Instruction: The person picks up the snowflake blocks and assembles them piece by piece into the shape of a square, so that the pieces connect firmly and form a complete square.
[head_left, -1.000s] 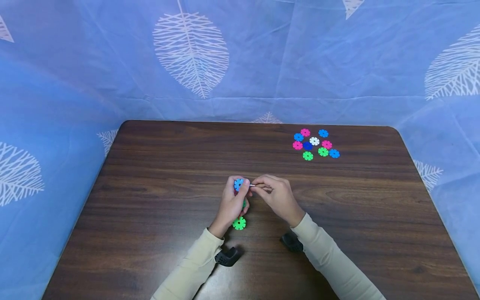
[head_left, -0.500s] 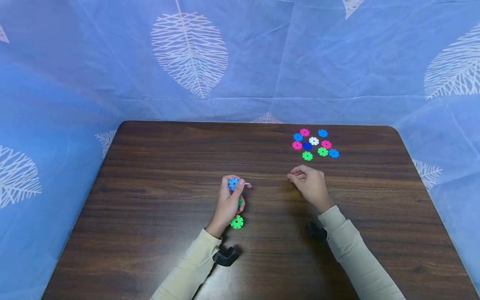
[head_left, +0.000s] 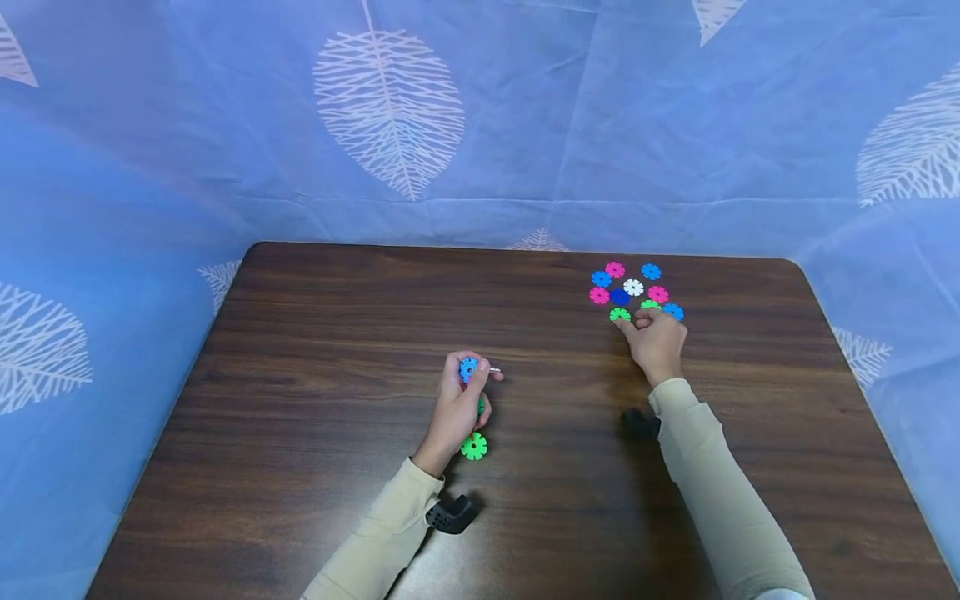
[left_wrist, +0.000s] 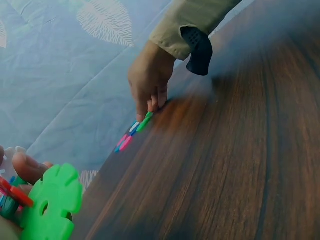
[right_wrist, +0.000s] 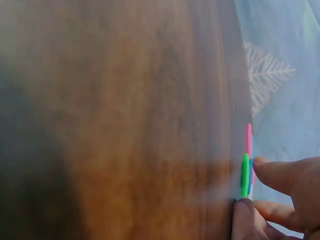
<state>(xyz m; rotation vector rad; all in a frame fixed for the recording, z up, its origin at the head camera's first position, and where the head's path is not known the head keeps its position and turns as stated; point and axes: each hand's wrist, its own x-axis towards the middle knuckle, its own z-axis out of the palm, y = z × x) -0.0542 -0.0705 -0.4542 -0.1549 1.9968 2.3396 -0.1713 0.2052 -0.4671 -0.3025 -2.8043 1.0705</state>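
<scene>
My left hand holds a cluster of joined notched plastic discs above the table. A light blue disc shows under the thumb, and a white edge juts out to its right. Lower down, a bright green disc hangs out below the hand; a red piece meets it in the left wrist view. The fingers hide the rest of the cluster. Over at the loose discs, my right hand reaches down, thumb and fingers parted at a loose green disc. A firm grip on it is not visible.
Loose pink, blue, green and white discs lie flat at the back right, including a white disc and a pink disc. The brown table ends just behind them at a blue leaf-print cloth.
My right hand has let go of the held cluster's white edge and moved right and away to the loose discs. The left hand keeps its hold with little movement.
</scene>
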